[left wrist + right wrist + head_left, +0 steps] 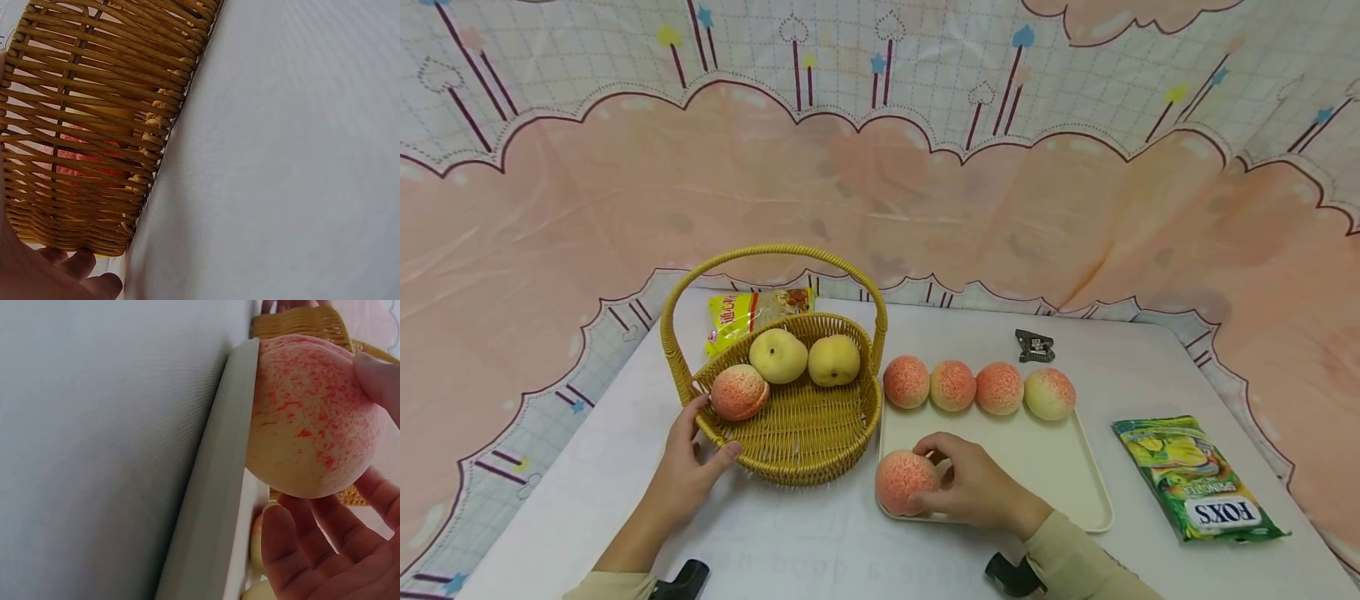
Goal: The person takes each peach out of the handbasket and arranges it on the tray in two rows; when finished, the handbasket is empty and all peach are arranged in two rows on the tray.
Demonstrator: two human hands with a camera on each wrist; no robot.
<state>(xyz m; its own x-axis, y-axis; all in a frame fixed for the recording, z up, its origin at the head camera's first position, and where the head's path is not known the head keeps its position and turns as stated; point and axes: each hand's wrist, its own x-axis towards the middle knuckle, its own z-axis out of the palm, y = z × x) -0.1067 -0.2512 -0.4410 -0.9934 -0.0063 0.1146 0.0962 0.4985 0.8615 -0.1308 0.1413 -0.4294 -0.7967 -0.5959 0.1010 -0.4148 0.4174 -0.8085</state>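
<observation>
three fruits (778,357) already in the basket (797,433) gripped by left hand (691,468), so looks like five left on the tray (1048,467), incl. the peach (898,483) pinched by right hand (970,485) at its near corner

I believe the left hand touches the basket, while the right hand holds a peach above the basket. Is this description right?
Only the peach's place is wrong: the head view shows the right hand holding the peach at the tray's near left corner. The left hand does touch the basket.
</observation>
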